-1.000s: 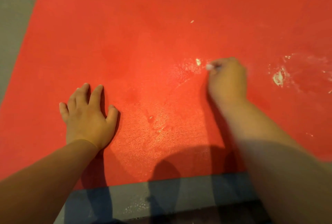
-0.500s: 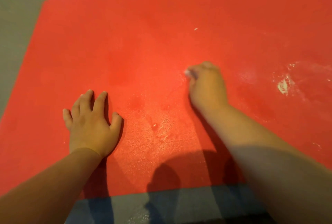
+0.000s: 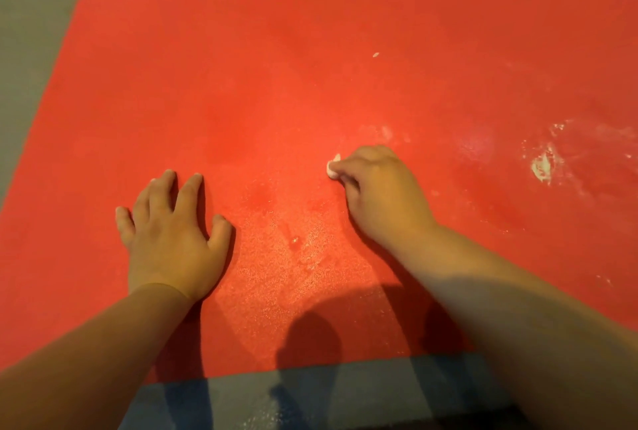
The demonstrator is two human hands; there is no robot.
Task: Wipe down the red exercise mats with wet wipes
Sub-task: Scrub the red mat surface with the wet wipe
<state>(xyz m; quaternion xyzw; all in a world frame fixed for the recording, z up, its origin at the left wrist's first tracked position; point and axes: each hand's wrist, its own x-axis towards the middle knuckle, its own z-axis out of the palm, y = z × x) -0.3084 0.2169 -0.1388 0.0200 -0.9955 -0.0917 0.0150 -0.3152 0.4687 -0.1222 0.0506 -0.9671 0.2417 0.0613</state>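
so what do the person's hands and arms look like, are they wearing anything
Both hands are bare: no gloves, rings or bracelets show on the left hand or the right hand. The left forearm and right forearm are bare too, no sleeve or watch in view. Shadow covers part of the right one.

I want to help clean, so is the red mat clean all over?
No, a white smear sits on the red mat, right of the right hand gripping the wipe.
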